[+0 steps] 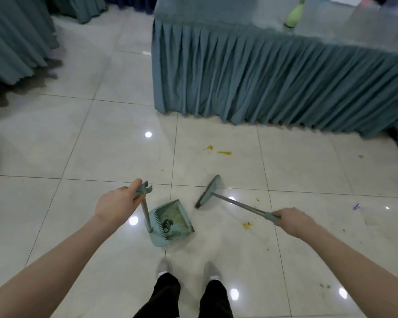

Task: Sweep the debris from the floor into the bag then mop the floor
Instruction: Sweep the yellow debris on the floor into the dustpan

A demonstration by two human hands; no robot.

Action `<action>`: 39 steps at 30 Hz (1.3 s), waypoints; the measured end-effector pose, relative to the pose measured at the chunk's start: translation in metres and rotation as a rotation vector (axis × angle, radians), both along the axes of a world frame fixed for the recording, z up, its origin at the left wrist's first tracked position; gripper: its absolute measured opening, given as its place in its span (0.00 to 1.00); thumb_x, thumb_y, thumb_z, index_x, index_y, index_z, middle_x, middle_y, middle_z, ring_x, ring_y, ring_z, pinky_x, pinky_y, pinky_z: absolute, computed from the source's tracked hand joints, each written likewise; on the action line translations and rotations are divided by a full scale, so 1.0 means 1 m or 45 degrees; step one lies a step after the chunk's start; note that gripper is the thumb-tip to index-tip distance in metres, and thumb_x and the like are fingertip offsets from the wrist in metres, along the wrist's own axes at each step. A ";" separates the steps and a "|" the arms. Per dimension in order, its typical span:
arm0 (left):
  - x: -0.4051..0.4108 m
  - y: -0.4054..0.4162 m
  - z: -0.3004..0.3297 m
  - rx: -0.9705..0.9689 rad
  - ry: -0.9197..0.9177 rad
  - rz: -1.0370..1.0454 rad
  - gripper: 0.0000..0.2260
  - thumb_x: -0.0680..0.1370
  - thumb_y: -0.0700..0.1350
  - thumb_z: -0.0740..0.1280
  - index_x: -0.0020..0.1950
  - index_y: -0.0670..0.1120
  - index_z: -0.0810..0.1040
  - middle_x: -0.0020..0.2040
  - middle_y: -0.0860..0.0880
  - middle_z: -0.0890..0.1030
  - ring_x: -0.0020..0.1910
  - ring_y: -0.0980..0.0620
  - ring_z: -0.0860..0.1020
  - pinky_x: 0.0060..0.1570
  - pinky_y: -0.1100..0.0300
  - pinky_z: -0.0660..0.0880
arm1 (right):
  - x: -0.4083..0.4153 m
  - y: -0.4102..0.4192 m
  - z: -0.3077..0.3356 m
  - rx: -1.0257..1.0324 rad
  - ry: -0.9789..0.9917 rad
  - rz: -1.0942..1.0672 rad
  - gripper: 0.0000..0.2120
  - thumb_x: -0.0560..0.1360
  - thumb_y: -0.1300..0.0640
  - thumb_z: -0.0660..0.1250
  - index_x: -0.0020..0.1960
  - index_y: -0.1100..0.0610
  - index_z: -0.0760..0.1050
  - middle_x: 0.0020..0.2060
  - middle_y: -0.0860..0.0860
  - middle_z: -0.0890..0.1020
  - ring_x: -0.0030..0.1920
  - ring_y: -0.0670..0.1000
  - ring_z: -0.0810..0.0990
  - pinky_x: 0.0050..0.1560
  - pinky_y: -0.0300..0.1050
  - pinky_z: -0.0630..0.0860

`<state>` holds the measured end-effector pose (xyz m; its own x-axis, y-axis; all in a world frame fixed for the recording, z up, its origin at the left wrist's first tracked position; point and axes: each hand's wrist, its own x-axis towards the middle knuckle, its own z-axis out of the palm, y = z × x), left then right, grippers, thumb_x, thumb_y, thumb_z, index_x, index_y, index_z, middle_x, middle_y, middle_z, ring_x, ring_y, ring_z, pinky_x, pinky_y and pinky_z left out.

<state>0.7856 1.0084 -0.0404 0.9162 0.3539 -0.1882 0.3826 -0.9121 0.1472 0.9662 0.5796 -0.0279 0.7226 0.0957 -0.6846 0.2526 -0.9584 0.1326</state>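
Our left hand (115, 203) grips the upright dustpan (172, 222) handle; our right hand (293, 220) grips the broom (208, 191) handle, its head on the glossy tile floor (101, 145) just beside the pan. We note a skirted table (262, 88) ahead, drapes (14, 42) at left, open tiles between. Yellow smears (224, 153) and crumbs (247, 225) lie rightward.

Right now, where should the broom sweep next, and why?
Probably toward the yellow bits near the right hand. The broom head sits on the floor beside the dustpan, which the left hand holds upright by its handle, so those bits could be brushed left into it.
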 end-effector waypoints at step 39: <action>0.088 -0.160 -0.006 0.096 0.021 -0.259 0.12 0.79 0.58 0.58 0.55 0.52 0.64 0.37 0.48 0.76 0.32 0.41 0.75 0.28 0.56 0.69 | -0.014 -0.293 -0.001 -0.484 -0.099 0.024 0.16 0.80 0.58 0.54 0.61 0.48 0.75 0.44 0.47 0.76 0.51 0.50 0.81 0.48 0.44 0.77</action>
<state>0.8736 0.8481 -0.0465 0.9671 0.1756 -0.1839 0.1911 -0.9790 0.0704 0.9521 0.2869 -0.0289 0.7745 -0.1404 -0.6168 0.2446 -0.8327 0.4968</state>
